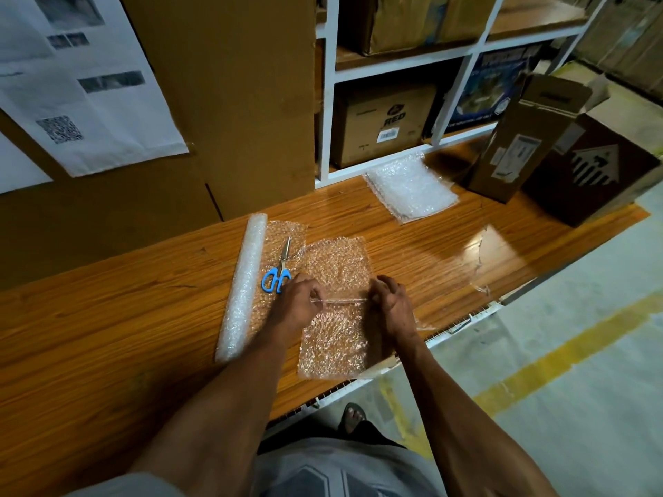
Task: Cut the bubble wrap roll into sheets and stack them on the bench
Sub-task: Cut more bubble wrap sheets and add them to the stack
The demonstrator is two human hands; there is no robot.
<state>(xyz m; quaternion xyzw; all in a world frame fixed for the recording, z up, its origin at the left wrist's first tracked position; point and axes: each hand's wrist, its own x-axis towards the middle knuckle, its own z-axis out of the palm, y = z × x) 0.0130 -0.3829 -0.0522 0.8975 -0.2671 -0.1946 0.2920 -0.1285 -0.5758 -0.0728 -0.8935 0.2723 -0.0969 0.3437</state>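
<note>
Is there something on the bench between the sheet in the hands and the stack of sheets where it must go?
Nothing visible does. The bench is bare wood between the cut sheet, pinched by both hands, and the stack. The scissors lie on the other side.

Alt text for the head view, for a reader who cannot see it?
Both hands, left and right, pinch a cut bubble wrap sheet on a wooden bench. Blue-handled scissors lie beside the roll; a stack of sheets sits farther right.
</note>
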